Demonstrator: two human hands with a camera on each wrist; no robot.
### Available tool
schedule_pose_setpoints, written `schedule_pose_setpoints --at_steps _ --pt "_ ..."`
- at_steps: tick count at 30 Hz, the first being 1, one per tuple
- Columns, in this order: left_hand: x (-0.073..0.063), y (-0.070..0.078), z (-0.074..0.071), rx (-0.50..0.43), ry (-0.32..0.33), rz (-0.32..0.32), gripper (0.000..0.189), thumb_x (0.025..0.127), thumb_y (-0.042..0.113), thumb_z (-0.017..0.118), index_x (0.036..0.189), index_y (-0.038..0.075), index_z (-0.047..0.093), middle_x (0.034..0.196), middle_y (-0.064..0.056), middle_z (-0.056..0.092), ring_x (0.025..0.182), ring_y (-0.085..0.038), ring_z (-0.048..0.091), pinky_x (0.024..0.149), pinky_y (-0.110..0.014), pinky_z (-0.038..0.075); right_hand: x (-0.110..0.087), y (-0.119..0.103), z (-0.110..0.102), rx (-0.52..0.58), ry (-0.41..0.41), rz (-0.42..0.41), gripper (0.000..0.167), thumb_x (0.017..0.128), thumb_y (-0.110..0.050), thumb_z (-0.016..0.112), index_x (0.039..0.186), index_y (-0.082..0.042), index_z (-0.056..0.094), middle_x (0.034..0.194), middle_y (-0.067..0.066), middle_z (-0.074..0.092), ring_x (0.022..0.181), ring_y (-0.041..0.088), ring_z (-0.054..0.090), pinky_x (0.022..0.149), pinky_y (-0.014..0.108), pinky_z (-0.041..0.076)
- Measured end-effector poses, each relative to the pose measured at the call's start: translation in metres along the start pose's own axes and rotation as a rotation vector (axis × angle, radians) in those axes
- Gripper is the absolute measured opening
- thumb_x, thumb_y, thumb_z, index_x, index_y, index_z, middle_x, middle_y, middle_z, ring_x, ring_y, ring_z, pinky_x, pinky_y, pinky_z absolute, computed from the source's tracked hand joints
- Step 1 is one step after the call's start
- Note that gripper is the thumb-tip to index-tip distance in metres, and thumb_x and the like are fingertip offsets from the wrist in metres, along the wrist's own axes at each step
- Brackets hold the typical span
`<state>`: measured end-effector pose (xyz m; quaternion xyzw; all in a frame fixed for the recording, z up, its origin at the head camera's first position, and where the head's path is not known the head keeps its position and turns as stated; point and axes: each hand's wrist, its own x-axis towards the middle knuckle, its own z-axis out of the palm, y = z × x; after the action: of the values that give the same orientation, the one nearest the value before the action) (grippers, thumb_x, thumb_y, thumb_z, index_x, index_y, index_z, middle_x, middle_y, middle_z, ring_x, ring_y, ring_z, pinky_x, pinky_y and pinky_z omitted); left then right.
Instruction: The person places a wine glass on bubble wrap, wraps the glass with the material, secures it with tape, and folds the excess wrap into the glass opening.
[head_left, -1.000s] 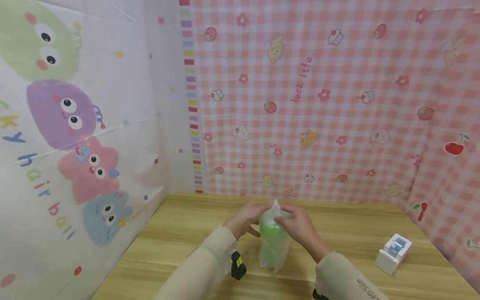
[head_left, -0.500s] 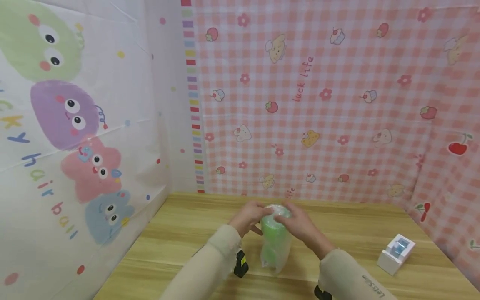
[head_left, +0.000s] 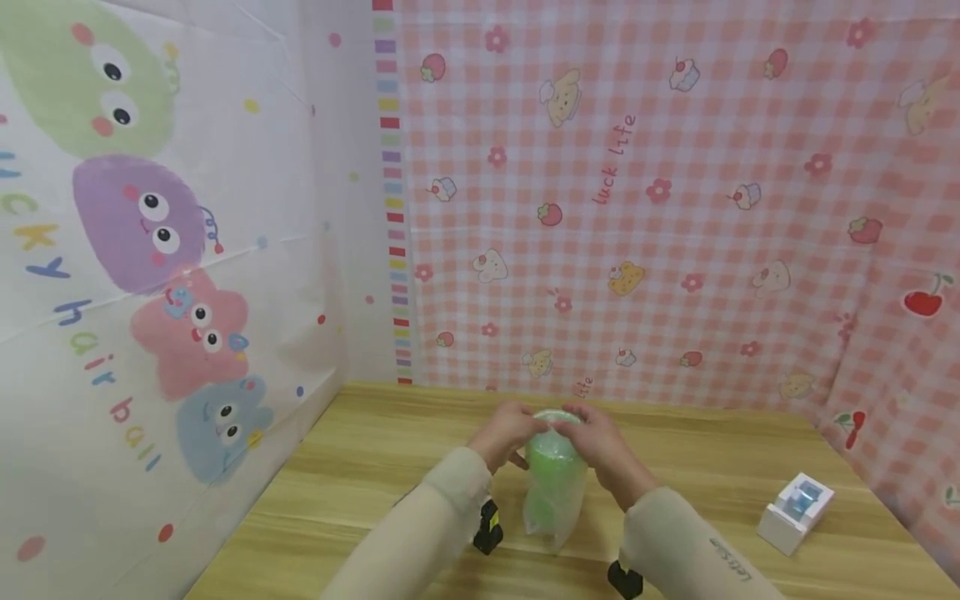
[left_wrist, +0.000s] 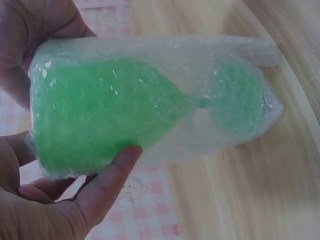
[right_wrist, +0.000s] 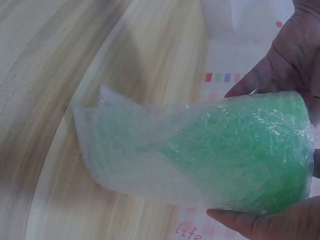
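Note:
A green stemmed goblet, sheathed in clear bubble wrap, stands upright on the wooden table with its bowl at the top. My left hand grips the upper left side at the rim. On the opposite side, my right hand holds the rim, its thumb over the top near the left thumb. In the left wrist view a finger lies along the wrapped bowl. The right wrist view shows the bowl between the fingers, with loose wrap past the foot.
To the right on the table sits a small white box-shaped holder with a translucent blue part. Behind the table hangs a pink checked cloth; a white cartoon-printed sheet covers the left side.
The peak of wrap above the rim has gone down flat. Both thumbs have come closer together over the top. The goblet stays in about the same place.

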<state>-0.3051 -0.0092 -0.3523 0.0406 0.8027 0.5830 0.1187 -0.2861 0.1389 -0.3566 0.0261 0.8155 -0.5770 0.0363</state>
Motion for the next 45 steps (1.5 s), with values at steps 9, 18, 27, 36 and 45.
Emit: schedule_pose_setpoints --at_steps 9,18,27,36,45 --pt "0.007 -0.004 -0.005 -0.072 -0.089 -0.023 0.036 0.101 0.026 0.051 0.117 -0.004 0.064 0.111 -0.015 0.062 0.105 -0.037 0.061 0.077 -0.055 0.057 0.004 0.001 0.001 0.001 0.050 0.026 0.045 0.096 -0.007 0.056 0.139 0.005 0.045 0.131 0.028 0.052 0.109 0.038 0.059 0.091 0.045 0.053" --pt "0.010 -0.016 -0.016 -0.119 -0.231 0.030 0.024 0.094 0.014 0.064 0.109 -0.005 0.068 0.108 -0.011 0.064 0.103 -0.028 0.060 0.081 -0.048 0.057 0.006 0.003 0.001 -0.003 0.099 0.046 0.048 0.092 0.000 0.058 0.139 0.003 0.046 0.133 0.029 0.049 0.111 0.040 0.057 0.090 0.044 0.054" --pt "0.003 -0.013 -0.003 -0.053 -0.103 0.045 0.020 0.088 0.004 0.062 0.105 -0.007 0.067 0.099 -0.012 0.066 0.092 -0.027 0.065 0.080 -0.050 0.057 0.011 0.005 0.008 -0.029 0.188 0.036 0.048 0.082 0.006 0.060 0.130 0.001 0.054 0.126 0.026 0.053 0.104 0.037 0.058 0.079 0.036 0.057" --pt "0.005 -0.014 0.007 0.002 -0.067 0.021 0.028 0.098 0.024 0.059 0.113 0.000 0.065 0.097 -0.007 0.066 0.089 -0.024 0.063 0.075 -0.051 0.056 0.015 0.008 0.004 -0.028 0.207 0.043 0.043 0.083 0.003 0.063 0.126 0.000 0.057 0.124 0.025 0.055 0.106 0.037 0.058 0.086 0.041 0.055" --pt "0.012 -0.005 0.015 0.053 0.048 0.017 0.026 0.092 0.008 0.064 0.113 -0.007 0.063 0.091 -0.010 0.063 0.078 -0.025 0.064 0.061 -0.042 0.059 0.014 0.013 -0.011 -0.008 0.083 0.020 0.049 0.093 -0.009 0.064 0.136 0.009 0.049 0.129 0.029 0.055 0.104 0.035 0.062 0.090 0.043 0.054"
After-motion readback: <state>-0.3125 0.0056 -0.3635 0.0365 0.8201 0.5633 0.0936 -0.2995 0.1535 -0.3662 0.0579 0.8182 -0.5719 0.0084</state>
